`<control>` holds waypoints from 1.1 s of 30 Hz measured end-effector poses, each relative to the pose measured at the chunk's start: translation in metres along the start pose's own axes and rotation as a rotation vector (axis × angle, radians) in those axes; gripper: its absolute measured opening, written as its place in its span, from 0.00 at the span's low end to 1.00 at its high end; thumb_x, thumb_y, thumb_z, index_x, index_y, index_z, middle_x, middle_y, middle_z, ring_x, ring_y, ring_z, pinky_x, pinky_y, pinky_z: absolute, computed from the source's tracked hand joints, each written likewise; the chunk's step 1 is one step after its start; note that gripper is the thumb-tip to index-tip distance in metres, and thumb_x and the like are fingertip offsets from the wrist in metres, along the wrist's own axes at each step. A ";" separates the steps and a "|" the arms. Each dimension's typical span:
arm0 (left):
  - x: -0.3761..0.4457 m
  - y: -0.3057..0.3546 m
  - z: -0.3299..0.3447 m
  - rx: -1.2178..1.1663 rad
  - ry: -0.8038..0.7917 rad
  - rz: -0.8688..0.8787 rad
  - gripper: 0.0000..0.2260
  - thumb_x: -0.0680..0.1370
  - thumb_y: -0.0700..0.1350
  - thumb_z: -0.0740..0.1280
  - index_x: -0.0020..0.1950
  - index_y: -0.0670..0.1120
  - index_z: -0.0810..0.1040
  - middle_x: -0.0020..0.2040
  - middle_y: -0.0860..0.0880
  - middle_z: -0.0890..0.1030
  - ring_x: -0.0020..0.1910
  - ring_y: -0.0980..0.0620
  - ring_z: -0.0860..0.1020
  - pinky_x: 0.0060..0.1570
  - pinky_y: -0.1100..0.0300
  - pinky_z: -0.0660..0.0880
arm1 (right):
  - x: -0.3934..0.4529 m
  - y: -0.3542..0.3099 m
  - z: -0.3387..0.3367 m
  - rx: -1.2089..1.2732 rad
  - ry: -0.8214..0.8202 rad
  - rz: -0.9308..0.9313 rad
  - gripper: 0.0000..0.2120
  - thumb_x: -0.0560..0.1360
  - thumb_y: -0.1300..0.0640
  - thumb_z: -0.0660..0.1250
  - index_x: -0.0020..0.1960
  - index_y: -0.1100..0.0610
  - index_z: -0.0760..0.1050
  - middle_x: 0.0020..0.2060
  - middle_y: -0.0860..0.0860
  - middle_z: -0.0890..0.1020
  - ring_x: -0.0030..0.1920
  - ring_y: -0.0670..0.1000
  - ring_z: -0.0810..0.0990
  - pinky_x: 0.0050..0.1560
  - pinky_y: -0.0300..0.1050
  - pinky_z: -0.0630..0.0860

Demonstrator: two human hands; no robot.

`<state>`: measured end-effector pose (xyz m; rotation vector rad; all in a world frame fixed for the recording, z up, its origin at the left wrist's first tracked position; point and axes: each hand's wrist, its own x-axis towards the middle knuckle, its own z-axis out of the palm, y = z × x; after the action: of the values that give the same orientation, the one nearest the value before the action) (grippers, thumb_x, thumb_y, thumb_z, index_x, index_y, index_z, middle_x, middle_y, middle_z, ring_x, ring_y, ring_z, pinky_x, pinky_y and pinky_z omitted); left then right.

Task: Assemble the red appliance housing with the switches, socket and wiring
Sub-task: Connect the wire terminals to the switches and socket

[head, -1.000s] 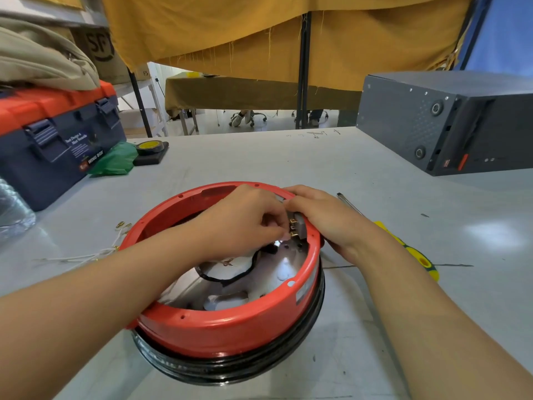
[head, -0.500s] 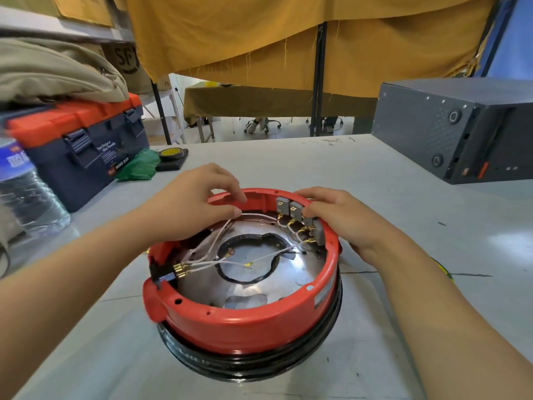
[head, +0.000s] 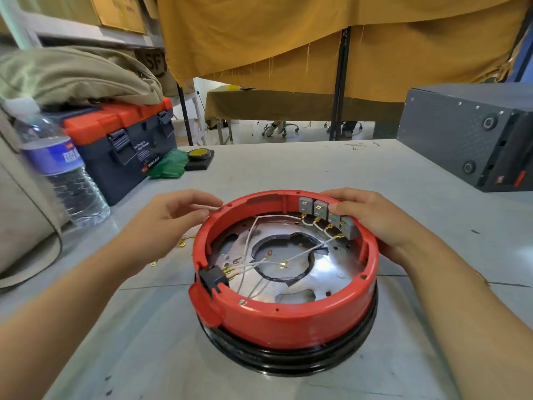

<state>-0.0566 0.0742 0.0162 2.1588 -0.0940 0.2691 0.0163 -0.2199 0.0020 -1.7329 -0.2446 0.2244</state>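
Observation:
The red housing [head: 285, 316] sits on its black base [head: 288, 362] in the middle of the table. A row of grey switches [head: 315, 210] is set in its far-right wall, and a black socket [head: 212, 278] sits in its left wall. White wires [head: 259, 264] with gold terminals cross the metal plate inside. My right hand [head: 372, 217] grips the far-right rim, with its fingertips over the switches. My left hand [head: 170, 219] hovers just outside the left rim. A short white wire [head: 206, 207] shows pinched between its thumb and fingers.
A water bottle [head: 65, 174] and a blue-and-orange toolbox [head: 124, 142] stand at the left, with a green cloth [head: 168, 167] and a tape roll [head: 199, 155] beside them. A dark grey box [head: 467, 137] stands at the back right. Loose gold terminals [head: 182, 241] lie under my left hand.
My left hand came out of the housing, off the rim, to just outside its left side. My right hand stayed on the rim by the switches. The view moved closer.

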 end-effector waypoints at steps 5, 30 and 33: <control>0.000 -0.029 -0.016 0.029 0.143 -0.064 0.10 0.77 0.35 0.65 0.49 0.49 0.81 0.48 0.52 0.84 0.49 0.58 0.81 0.49 0.66 0.74 | 0.006 0.005 -0.001 0.026 0.009 -0.023 0.14 0.75 0.65 0.64 0.56 0.55 0.81 0.48 0.57 0.85 0.48 0.56 0.84 0.51 0.51 0.79; 0.008 -0.072 -0.019 0.173 0.418 -0.120 0.02 0.73 0.43 0.71 0.42 0.48 0.83 0.65 0.54 0.73 0.61 0.55 0.72 0.62 0.57 0.67 | 0.014 0.010 -0.004 -0.013 -0.049 -0.050 0.14 0.75 0.64 0.63 0.51 0.50 0.83 0.46 0.54 0.85 0.45 0.54 0.85 0.40 0.43 0.79; 0.006 -0.068 -0.026 0.067 0.410 -0.141 0.03 0.72 0.43 0.72 0.40 0.51 0.83 0.65 0.57 0.71 0.62 0.56 0.71 0.64 0.56 0.65 | 0.013 0.009 -0.003 -0.019 -0.039 -0.045 0.14 0.75 0.64 0.63 0.51 0.50 0.83 0.47 0.55 0.85 0.47 0.56 0.84 0.45 0.49 0.78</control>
<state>-0.0430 0.1348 -0.0230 2.1206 0.3032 0.6328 0.0304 -0.2205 -0.0067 -1.7409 -0.3148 0.2245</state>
